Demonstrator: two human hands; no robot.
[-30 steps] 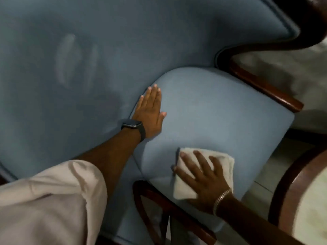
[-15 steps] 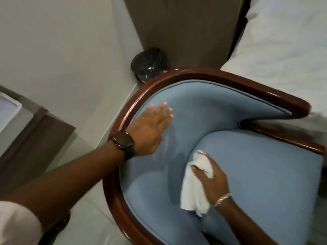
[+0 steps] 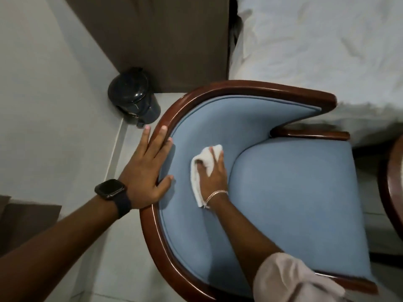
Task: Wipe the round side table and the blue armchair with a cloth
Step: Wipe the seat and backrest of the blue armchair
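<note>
The blue armchair (image 3: 294,192) with a dark red-brown wooden rim fills the middle of the head view, seen from above. My right hand (image 3: 212,176) presses a white cloth (image 3: 201,166) against the inside of the curved blue backrest, just left of the seat cushion. My left hand (image 3: 148,168), a dark watch on its wrist, lies flat with spread fingers over the wooden rim at the chair's left side, thumb on the blue fabric. A sliver of the round side table's (image 3: 392,192) wooden edge shows at the far right.
A small black lidded bin (image 3: 134,97) stands on the floor behind the chair, against a brown panel (image 3: 157,40). A bed with white sheets (image 3: 316,51) lies at the upper right, close to the chair's arm. Pale floor runs along the left.
The view has risen from the seat cushion to above the chair. My right hand carried the cloth from the seat onto the backrest. My left hand shifted from the fabric onto the wooden rim.
</note>
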